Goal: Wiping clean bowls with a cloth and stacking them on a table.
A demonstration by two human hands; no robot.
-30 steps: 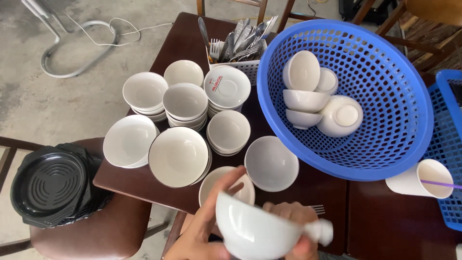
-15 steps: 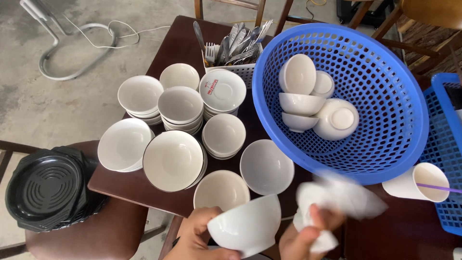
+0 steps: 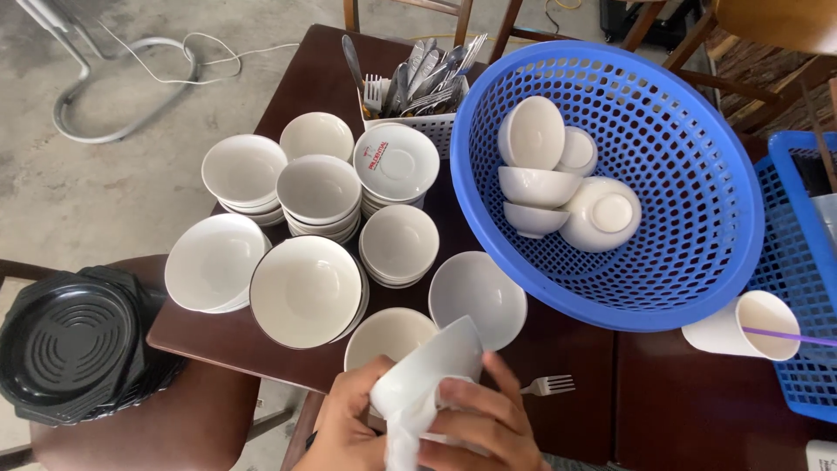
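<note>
My left hand (image 3: 342, 427) and my right hand (image 3: 485, 427) are together at the bottom edge, both closed on a white bowl (image 3: 436, 358) tipped on its side. A white cloth (image 3: 410, 434) is bunched between my hands and pressed against the bowl. Just beyond them stand two single white bowls, one (image 3: 389, 336) near my left hand and another (image 3: 478, 295) further right. A fork (image 3: 547, 385) lies on the dark table (image 3: 575, 349) beside my right hand.
Stacks of white bowls (image 3: 318, 192) fill the table's left half. A round blue basket (image 3: 689, 201) holds several white bowls. A white cutlery holder (image 3: 418, 87) stands at the back. A paper cup (image 3: 741, 327) with a straw, a blue crate (image 3: 806, 288) and stacked black trays (image 3: 74, 344) lie around.
The bowl has turned from mouth-down to tipped on its side. My right hand brought the cloth in from the right and now presses it against the bowl.
</note>
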